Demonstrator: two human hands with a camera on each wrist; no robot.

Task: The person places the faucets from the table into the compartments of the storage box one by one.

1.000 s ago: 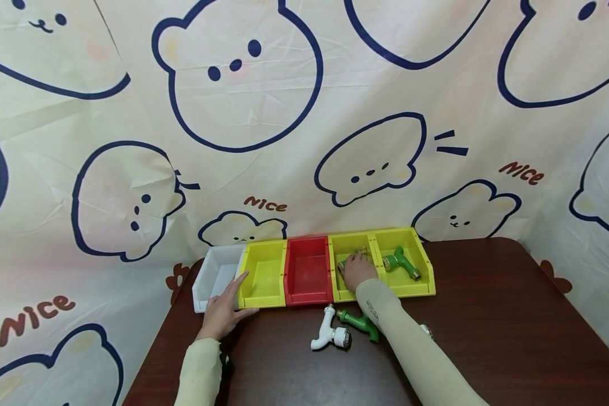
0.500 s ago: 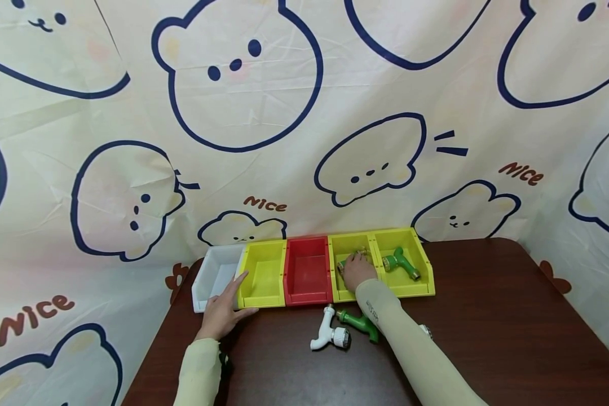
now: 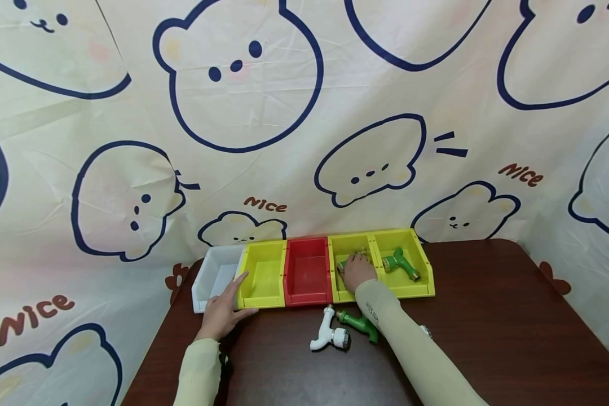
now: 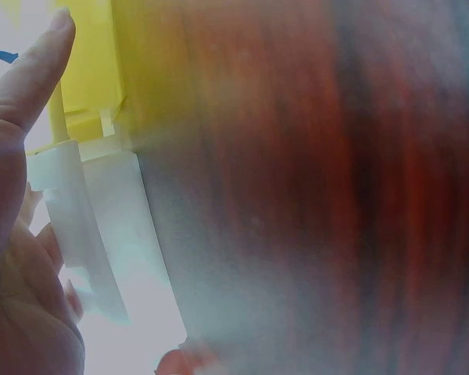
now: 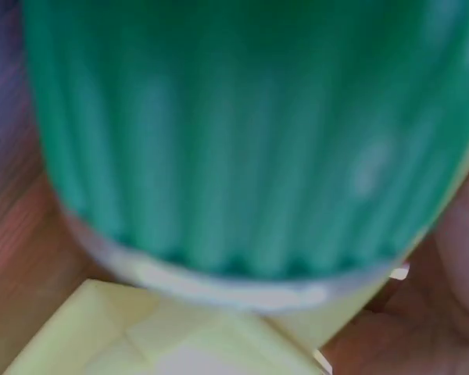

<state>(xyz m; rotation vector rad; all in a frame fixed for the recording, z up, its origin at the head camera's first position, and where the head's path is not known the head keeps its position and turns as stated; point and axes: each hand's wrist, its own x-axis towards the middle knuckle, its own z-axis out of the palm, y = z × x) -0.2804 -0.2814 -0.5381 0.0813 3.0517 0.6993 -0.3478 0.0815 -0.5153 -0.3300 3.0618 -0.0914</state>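
Note:
My left hand (image 3: 220,317) rests at the front of the white bin (image 3: 199,293) and the neighbouring yellow bin (image 3: 261,301). Its index finger stretches along the wall between them, its thumb straight out at the front edge. In the left wrist view, the other fingertips show behind the white bin wall (image 4: 113,203). My right hand (image 3: 359,273) reaches into the left half of the double yellow bin (image 3: 339,293), fingers bent round a faucet (image 3: 340,267) with green and brass parts, mostly hidden. A green ribbed knob (image 5: 242,156) fills the right wrist view.
A green faucet (image 3: 398,263) lies in the rightmost compartment. On the brown table (image 3: 487,316), a white faucet (image 3: 326,332) and another green faucet (image 3: 359,323) lie before the bins, near the right forearm. A red bin (image 3: 308,276) stands mid-row. Printed cloth (image 3: 284,175) hangs behind.

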